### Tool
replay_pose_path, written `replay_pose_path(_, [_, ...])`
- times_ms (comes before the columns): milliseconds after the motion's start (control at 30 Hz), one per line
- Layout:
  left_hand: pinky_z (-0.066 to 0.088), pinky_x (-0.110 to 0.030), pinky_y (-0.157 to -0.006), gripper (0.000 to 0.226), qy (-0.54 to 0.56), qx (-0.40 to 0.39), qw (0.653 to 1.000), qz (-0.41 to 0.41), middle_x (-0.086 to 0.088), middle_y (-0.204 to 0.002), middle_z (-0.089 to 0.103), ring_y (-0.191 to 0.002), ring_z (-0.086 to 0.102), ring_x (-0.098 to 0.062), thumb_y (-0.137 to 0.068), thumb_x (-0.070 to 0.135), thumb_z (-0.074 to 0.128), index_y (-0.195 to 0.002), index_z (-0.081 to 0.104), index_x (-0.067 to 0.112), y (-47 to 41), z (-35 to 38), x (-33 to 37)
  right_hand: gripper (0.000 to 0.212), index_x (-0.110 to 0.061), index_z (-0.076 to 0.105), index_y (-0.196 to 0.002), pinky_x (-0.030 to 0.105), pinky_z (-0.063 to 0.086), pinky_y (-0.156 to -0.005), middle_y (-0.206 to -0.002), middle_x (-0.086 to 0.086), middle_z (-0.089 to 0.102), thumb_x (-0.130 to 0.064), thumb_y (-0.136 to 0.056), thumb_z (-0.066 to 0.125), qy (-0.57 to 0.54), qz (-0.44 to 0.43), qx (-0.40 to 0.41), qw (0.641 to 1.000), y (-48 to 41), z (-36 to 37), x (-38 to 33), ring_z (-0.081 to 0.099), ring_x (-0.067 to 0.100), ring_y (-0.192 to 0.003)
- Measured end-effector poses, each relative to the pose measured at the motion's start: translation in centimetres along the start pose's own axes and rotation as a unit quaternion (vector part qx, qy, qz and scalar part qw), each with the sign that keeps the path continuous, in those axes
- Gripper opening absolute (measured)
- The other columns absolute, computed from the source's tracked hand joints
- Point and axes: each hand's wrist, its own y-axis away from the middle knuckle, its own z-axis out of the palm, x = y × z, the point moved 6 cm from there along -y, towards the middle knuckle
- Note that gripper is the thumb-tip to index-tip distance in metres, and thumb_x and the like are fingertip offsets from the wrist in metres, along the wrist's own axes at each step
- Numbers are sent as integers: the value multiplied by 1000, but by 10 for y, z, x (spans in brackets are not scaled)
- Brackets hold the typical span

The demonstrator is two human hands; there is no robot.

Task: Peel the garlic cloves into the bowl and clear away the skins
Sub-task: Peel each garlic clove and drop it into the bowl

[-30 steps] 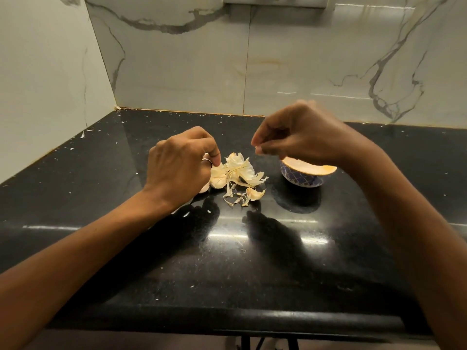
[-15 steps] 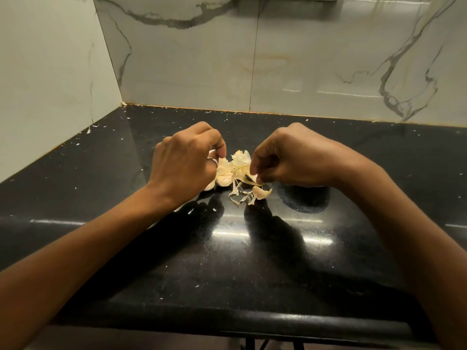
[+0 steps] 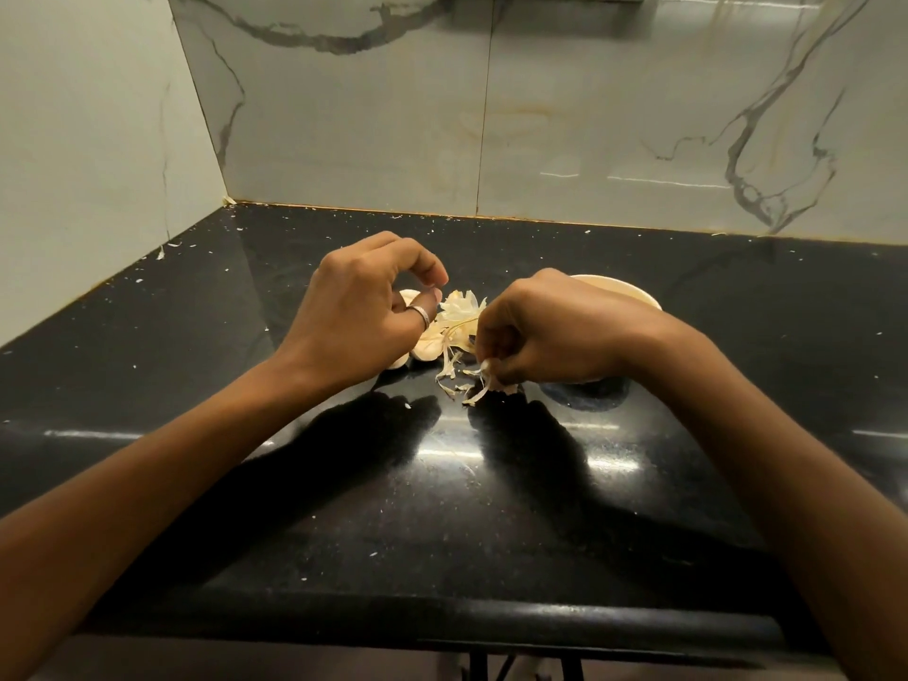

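Your right hand [image 3: 555,331] pinches a wisp of skins [image 3: 484,373] low over the counter [image 3: 442,484], w/ the bowl [image 3: 638,297] just behind that wrist. Left hand [image 3: 363,312] is curled over the cloves [image 3: 427,347]; can't tell if it grips one. Risk: skins look light & flaky, so a fast sweep could scatter bits, or your forearm could nudge the bowl.

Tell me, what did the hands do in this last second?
The right hand came down from above the bowl to the pile of garlic skins and now pinches a few loose strips at its near edge. The left hand stayed curled over the garlic cloves left of the pile; whether it grips one is unclear. Bowl and pile kept their places.
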Motion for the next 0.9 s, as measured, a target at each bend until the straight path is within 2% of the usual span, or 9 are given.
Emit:
replay_pose_path(100, [39,-8,-58,12,67,-23,997,-19,11,-91,66,-54,55,-12,-86,12,77,-97,73,15,-1,1,3,3,-24,74,-88,18,50,-65,-75,-11,72,-25,-87,77,-48,-8,31,998,2,-8,1,66,1,-69])
replay_pose_path(200, [45,-20,-51,10,107,-59,992,-20,9,-80,68,-53,56,-17,-86,13,77,-96,74,16,1,5,7,4,-21,75,-90,30,61,-71,-78,-5,76,-19,-88,77,-147,-8,64,987,3,-15,4,73,11,-73])
replay_pose_path(267, [48,-31,-51,7,115,-74,990,-26,0,-68,67,-51,56,-19,-85,21,74,-91,74,17,3,8,8,6,-14,74,-95,32,63,-70,-80,1,77,-14,-90,76,-211,-7,73,975,4,-16,5,75,16,-75])
replay_pose_path(433, [49,-34,-48,23,158,-92,981,-61,-11,-64,68,-51,61,-26,-84,42,71,-91,73,20,4,8,6,15,-6,71,-100,35,64,-70,-84,10,77,-11,-87,78,-304,-2,90,948,2,-17,7,76,22,-78])
replay_pose_path(533, [53,-45,-51,26,182,-106,975,-74,-11,-70,71,-55,65,-32,-84,43,73,-94,73,20,3,9,4,23,-4,70,-101,25,59,-67,-85,12,77,-16,-84,79,-342,-3,94,935,1,-16,7,76,22,-77])
replay_pose_path(633, [56,-49,-55,31,193,-127,969,-92,-7,-73,73,-56,68,-27,-85,46,76,-96,73,17,3,11,4,24,-2,68,-103,23,58,-67,-87,16,76,-14,-85,78,-374,4,93,923,1,-16,8,75,22,-77])
replay_pose_path(767, [57,-49,-61,35,209,-160,955,-134,-7,-74,73,-59,69,-29,-80,51,73,-96,73,19,6,14,1,17,-3,68,-103,25,59,-67,-90,16,76,-11,-90,73,-389,8,109,915,1,-16,9,75,22,-78])
replay_pose_path(833, [58,-49,-62,27,205,-166,954,-141,-5,-74,73,-58,69,-27,-84,43,75,-95,73,18,5,15,-1,16,-5,69,-102,26,59,-67,-88,10,76,-14,-90,74,-374,11,125,919,1,-17,11,75,18,-78])
replay_pose_path(900, [59,-41,-59,17,207,-164,954,-144,1,-73,74,-56,68,-21,-88,31,75,-94,74,15,5,16,-3,13,-8,70,-101,28,60,-68,-87,7,76,-15,-91,74,-352,15,139,926,0,-18,13,73,14,-76])
